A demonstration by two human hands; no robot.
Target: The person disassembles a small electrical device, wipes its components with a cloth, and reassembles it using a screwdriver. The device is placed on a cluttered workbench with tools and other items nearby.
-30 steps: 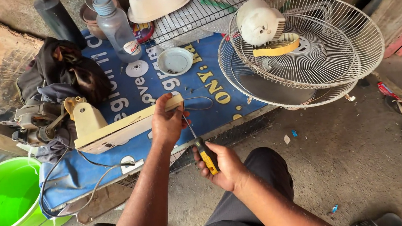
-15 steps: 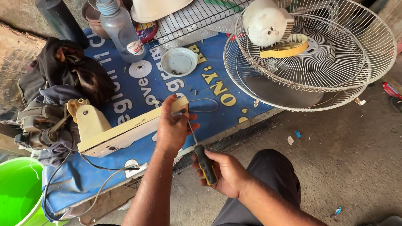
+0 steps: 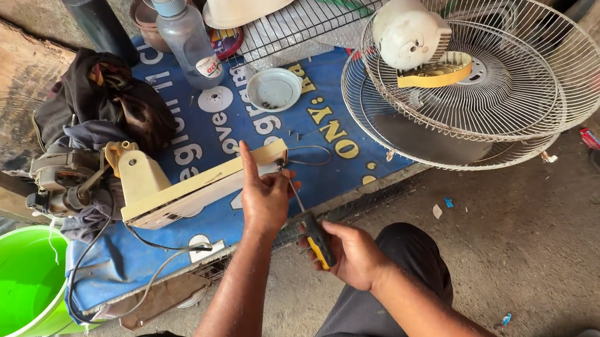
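Holding: my right hand has its fingers wrapped tight round the yellow-and-black handle of a screwdriver, the shaft running up toward 11 o'clock.
Tip: it meets the near end of the cream fan base, just beside my other hand; the screw itself is too small to make out.
Left hand: my left hand clamps that end of the base, thumb and lower fingers closed on it, forefinger stretched straight up to 12 o'clock.
Fan base: it lies flat on the blue printed banner that covers the tabletop, its neck end pointing to 9 o'clock, a black cord trailing off toward 7 o'clock.
Motor: the bare motor sits at 9 o'clock, touching the neck, beside a heap of dark cloth.
Guards: two wire fan guards lie stacked at 2 o'clock with a white motor cover and a yellow ring on top.
Further out: a small white dish and a clear bottle at 12 o'clock, a green bucket at 8 o'clock.
Progress: judging by the parts spread about, the fan is already well apart; the base is the piece in hand, and I cannot tell whether its screw is going in or out.
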